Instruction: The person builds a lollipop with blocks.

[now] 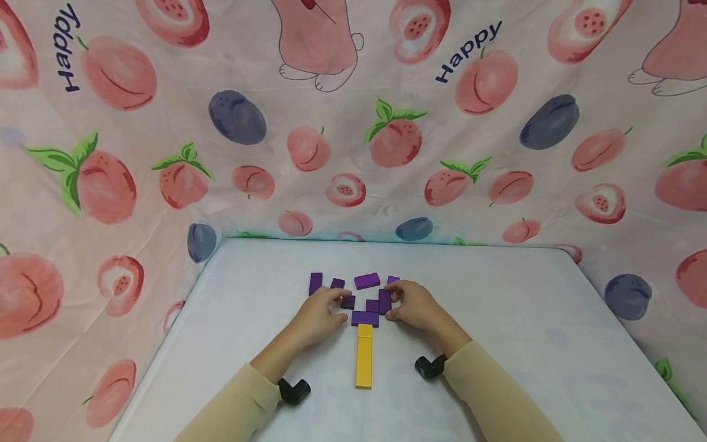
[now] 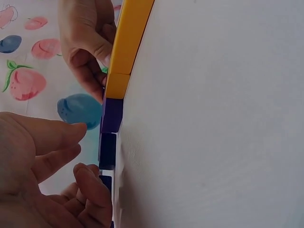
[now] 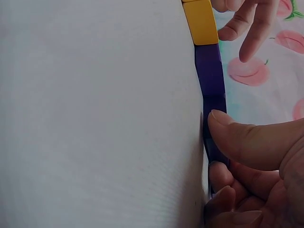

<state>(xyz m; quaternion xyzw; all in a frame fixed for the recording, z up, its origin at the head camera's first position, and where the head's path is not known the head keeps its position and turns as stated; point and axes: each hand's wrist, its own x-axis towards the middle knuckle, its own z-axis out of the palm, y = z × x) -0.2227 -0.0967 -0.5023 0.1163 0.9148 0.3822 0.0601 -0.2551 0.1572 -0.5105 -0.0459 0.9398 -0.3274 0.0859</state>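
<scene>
My right hand (image 1: 417, 307) pinches a long purple block (image 1: 385, 301) lengthwise, thumb at its near end and fingers at its far end. A small purple block (image 1: 372, 305) lies against its left side. My left hand (image 1: 317, 316) rests by another small purple block (image 1: 348, 302); a fingertip is close to it, and I cannot tell if they touch. In the left wrist view, the thumb (image 2: 73, 133) stands apart from the blocks. A wide purple block (image 1: 365, 318) lies crosswise between the hands, above a yellow column (image 1: 364, 359) of blocks.
Behind the hands lie loose purple blocks: one long upright piece (image 1: 315, 283), a small piece (image 1: 337, 283), a slanted piece (image 1: 367, 281) and one partly hidden piece (image 1: 393, 279). A fruit-patterned cloth (image 1: 331, 123) hangs behind the white table (image 1: 248, 264).
</scene>
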